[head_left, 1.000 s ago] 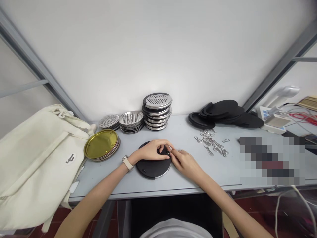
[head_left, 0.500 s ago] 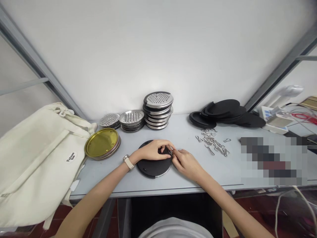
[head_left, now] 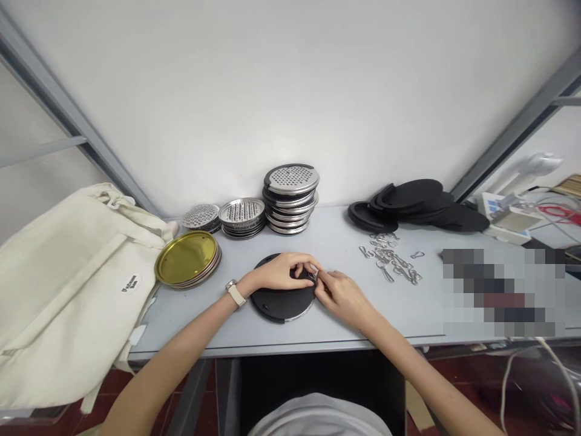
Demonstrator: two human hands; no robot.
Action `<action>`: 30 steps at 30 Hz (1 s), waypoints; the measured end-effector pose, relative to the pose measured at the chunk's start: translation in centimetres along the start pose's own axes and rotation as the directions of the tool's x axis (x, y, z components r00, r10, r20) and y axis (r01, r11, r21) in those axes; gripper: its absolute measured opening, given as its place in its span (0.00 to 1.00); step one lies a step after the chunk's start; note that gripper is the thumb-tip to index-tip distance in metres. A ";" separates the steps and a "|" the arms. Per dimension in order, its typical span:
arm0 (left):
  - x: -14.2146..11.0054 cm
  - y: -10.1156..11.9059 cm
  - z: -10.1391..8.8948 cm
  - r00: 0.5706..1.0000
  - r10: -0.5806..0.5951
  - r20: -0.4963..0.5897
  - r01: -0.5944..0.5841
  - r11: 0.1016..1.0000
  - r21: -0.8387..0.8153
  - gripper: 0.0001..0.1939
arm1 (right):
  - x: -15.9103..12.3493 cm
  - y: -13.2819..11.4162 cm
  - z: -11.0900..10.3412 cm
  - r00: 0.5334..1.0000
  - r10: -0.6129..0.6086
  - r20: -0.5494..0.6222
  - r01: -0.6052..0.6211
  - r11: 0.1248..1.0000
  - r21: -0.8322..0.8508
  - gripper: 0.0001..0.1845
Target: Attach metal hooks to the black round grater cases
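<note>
A round black disc (head_left: 282, 306) with a strip of silver rim lies flat on the table in front of me. My left hand (head_left: 287, 272), arched over its upper right part, grips the disc near that edge with thumb and fingers. A small metal snap hook (head_left: 313, 277) shows at the disc's right edge, between my two hands. The fingertips of my right hand (head_left: 338, 292) pinch it; they hide most of the hook, so whether it passes through the disc cannot be seen. Several loose snap hooks (head_left: 393, 260) are scattered to the right.
Stacked round graters (head_left: 293, 178) stand by the wall, with lower stacks of perforated metal discs (head_left: 241, 212) beside them. Gold-coloured round lids (head_left: 186, 259) are piled at left, near a cream bag (head_left: 68, 290). Black round covers (head_left: 413, 203) lie at back right, near a power strip (head_left: 503, 218).
The metal hook at the disc's edge shows more between my fingertips than a second ago. Both hands stay nearly in place; the view has shifted slightly.
</note>
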State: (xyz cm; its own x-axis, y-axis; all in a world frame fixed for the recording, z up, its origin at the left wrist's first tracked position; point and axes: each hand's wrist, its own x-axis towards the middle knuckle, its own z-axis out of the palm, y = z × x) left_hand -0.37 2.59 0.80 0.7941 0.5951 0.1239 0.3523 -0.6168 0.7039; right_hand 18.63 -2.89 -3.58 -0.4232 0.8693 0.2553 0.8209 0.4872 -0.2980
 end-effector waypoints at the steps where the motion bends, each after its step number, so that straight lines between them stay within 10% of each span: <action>1: 0.0 0.0 0.0 1.000 -0.005 0.000 0.005 1.000 0.002 0.17 | 0.0 0.0 0.0 1.000 -0.001 0.002 0.001 1.000 -0.002 0.10; 30: 0.0 -0.3 0.0 1.000 0.007 0.020 -0.006 0.999 -0.032 0.18 | 0.0 -0.1 -0.1 1.000 -0.004 -0.018 0.004 1.000 -0.001 0.12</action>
State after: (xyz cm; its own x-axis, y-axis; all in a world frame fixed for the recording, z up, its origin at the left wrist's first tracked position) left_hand -0.50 2.78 0.55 0.8063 0.5804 0.1142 0.3314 -0.6032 0.7255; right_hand 18.63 -2.99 -3.45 -0.4195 0.8657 0.2733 0.8197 0.4906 -0.2956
